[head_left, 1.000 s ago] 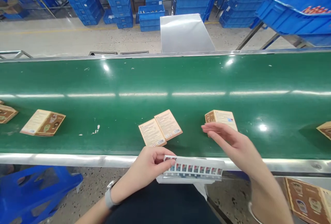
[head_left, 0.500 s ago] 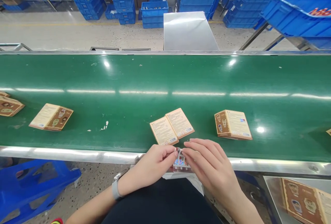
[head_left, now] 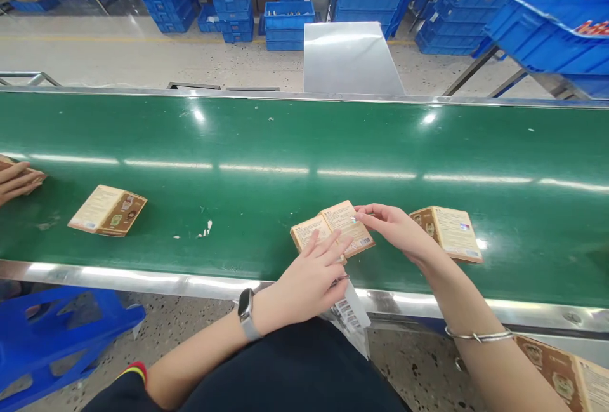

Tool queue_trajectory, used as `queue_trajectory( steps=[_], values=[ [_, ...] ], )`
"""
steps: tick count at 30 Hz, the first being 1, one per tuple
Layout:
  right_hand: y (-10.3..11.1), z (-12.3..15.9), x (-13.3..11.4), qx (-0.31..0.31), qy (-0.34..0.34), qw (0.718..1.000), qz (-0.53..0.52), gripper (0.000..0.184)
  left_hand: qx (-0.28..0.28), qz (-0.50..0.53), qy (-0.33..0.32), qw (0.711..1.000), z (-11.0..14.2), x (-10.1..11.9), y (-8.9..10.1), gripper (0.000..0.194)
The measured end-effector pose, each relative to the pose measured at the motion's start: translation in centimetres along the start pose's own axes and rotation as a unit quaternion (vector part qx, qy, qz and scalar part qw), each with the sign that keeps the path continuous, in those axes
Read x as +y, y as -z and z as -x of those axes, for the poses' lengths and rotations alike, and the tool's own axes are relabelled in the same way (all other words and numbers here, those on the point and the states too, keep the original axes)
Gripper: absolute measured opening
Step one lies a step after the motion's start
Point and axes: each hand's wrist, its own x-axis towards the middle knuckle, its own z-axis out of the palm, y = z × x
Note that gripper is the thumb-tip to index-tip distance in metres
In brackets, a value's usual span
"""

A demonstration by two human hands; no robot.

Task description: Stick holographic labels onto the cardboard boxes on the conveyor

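Observation:
Two folded printed cartons lie side by side on the green belt: a left carton point(head_left: 304, 232) and a right carton point(head_left: 343, 215), cream panels up. My left hand point(head_left: 316, 275) rests with spread fingers across the left carton and the near edge of the right one. My right hand point(head_left: 394, 225) pinches at the right carton's upper right edge, where a small shiny sticker point(head_left: 354, 218) shows at the fingertips. Below my left hand, a white sheet with rows of small stickers point(head_left: 352, 307) hangs at the belt's near rail, partly covered by that hand.
Another carton point(head_left: 457, 231) lies right, partly behind my right wrist, and one point(head_left: 108, 210) lies left on the belt point(head_left: 238, 132). A co-worker's hand point(head_left: 19, 180) touches a carton at far left. A blue stool point(head_left: 57, 342) stands lower left; more cartons point(head_left: 552, 367) lie lower right.
My hands have parted from the sticker sheet. The left has moved onto the left carton, the right up to the right carton with a sticker. A co-worker's hand has appeared at far left.

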Motion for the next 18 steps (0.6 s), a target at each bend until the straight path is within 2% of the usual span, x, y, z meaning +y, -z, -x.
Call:
queue_trajectory(
  steps=[3, 7, 11, 16, 18],
  values=[
    [0.1, 0.0, 0.5, 0.014, -0.012, 1.0, 0.009, 0.051, -0.051, -0.014, 0.014, 0.998, -1.0, 0.0, -0.4, 0.025],
    [0.3, 0.3, 1.1, 0.046, -0.012, 0.999, 0.021, 0.046, -0.079, -0.002, 0.022, 0.997, -1.7, 0.4, -0.3, 0.027],
    [0.1, 1.1, 1.6, 0.092, 0.003, 0.995, 0.043, 0.043, -0.079, 0.004, 0.019, 0.997, -2.2, 0.9, -0.6, 0.028],
    [-1.1, 1.8, 2.7, 0.198, 0.052, 0.975, 0.092, 0.037, -0.07, 0.014, 0.006, 0.997, -3.2, 1.1, -1.5, 0.029],
    [-1.1, 1.5, 3.1, 0.235, 0.068, 0.964, 0.105, 0.042, -0.071, 0.016, 0.002, 0.997, -3.6, 1.0, -1.9, 0.029]
  ],
)
